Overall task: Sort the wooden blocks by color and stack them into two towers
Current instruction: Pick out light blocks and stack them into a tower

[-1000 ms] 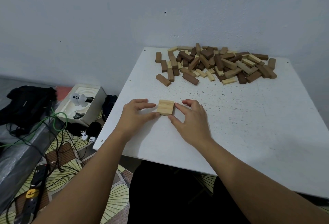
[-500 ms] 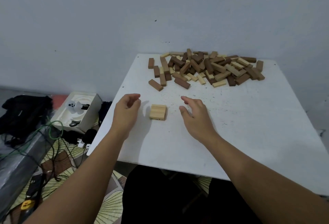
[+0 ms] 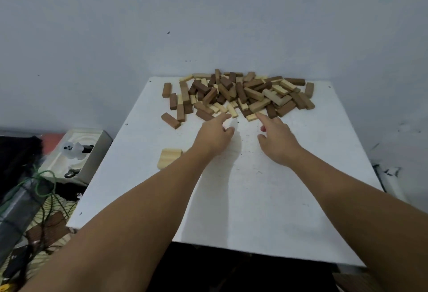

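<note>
White surface (image 3: 266, 199), centre of the frame, with a heap of wooden blocks (image 3: 238, 93) along its far edge in the upper middle, against the wall. The heap mixes dark brown and pale blocks, overlapping and too tangled for an exact count: several dozen in all, with the dark ones seemingly the more numerous. Four or so dark blocks lie loose at the heap's left margin. One flat layer of pale blocks (image 3: 168, 157), apparently three side by side, sits left of centre near the left forearm; it reads as the base of the pale tower. No dark tower is yet begun.

Two hands reach toward the near fringe of the heap. Left hand (image 3: 214, 136): forefinger stretched out to the pale blocks at the fringe, other fingers loosely curled, holding nothing. Right hand (image 3: 276, 140): forefinger extended toward a pale block (image 3: 251, 117) at the fringe, remaining fingers relaxed and slightly spread, holding nothing; whether either fingertip touches wood cannot be told.

Step in hand, as judged: fetching pale blocks for the second layer. Best taken from the loose fringe, not from beneath overlapping pieces, and laid crosswise on the base, edges flush.

Lower left of the frame: one white box (image 3: 76, 152) and a tangle of cables (image 3: 46, 189) on the floor.
</note>
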Demonstrator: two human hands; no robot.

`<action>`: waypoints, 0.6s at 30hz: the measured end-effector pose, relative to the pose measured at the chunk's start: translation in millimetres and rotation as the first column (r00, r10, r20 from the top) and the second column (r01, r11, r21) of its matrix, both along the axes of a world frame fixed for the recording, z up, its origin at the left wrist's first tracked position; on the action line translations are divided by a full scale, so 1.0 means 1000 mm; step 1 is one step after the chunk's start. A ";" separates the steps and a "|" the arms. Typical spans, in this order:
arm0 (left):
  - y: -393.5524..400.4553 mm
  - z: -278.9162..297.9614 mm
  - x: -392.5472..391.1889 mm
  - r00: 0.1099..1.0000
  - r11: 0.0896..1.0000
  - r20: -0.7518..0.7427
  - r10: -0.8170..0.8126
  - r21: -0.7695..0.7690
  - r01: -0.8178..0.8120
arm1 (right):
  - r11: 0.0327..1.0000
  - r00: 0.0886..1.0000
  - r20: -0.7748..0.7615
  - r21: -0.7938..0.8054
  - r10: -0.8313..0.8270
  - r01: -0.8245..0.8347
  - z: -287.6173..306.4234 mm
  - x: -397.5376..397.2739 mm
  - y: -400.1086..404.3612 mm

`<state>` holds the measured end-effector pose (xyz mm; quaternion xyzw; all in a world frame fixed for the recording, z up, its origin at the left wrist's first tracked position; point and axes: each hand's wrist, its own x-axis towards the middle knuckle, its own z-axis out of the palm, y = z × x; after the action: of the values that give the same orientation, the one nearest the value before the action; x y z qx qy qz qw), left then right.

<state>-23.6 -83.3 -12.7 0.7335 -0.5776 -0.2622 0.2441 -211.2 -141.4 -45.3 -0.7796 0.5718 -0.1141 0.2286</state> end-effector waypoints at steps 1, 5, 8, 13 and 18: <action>-0.007 -0.003 -0.005 0.999 0.999 0.045 -0.020 0.042 0.018 | 1.000 1.000 -0.012 0.028 0.000 0.001 0.000 0.000 -0.006; -0.033 -0.005 -0.017 0.965 0.975 0.236 -0.116 0.214 0.065 | 0.999 0.998 -0.052 0.011 -0.043 0.044 -0.006 0.004 -0.013; -0.039 -0.006 -0.020 0.940 0.971 0.317 -0.122 0.234 0.047 | 0.982 0.991 0.116 -0.169 -0.063 0.082 -0.018 0.002 0.002; -0.034 -0.018 -0.017 0.995 0.998 0.099 -0.024 0.056 0.018 | 0.969 0.957 0.281 -0.210 -0.070 0.133 -0.026 -0.003 0.002; -0.054 -0.015 -0.026 0.994 0.994 0.078 -0.078 0.076 0.072 | 0.964 0.975 0.211 -0.237 -0.069 0.119 -0.031 -0.001 0.001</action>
<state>-49.2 -136.9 -27.3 0.7298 -0.6043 -0.2621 0.1833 -212.5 -139.9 -76.0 -0.7584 0.5635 -0.2737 0.1799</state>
